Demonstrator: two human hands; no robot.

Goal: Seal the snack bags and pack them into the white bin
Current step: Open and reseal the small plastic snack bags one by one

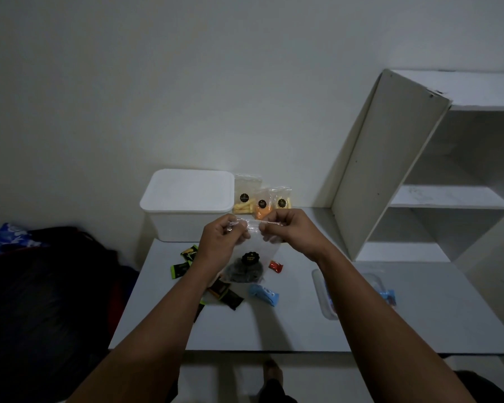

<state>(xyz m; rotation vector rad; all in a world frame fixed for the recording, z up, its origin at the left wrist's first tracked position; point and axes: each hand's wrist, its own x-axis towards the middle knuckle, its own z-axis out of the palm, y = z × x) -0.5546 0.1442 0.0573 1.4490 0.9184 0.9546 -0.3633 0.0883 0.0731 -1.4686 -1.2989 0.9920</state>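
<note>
I hold a clear snack bag (246, 264) with dark contents and a round black label upright above the white table (288, 324). My left hand (220, 238) pinches the left end of its top strip, and my right hand (291, 228) pinches the right end. The white bin (186, 205) stands behind my hands at the table's far left, and its inside is not visible. Three more clear snack bags (261, 199) with yellow and orange contents stand upright just right of the bin, against the wall.
Small wrapped snacks lie on the table: green-black packets (184, 264), dark packets (226, 296), a red one (275, 266), a blue one (264, 293). A clear container (328, 295) sits under my right forearm. A white shelf unit (413, 170) stands at right. Dark bags (41, 286) lie left.
</note>
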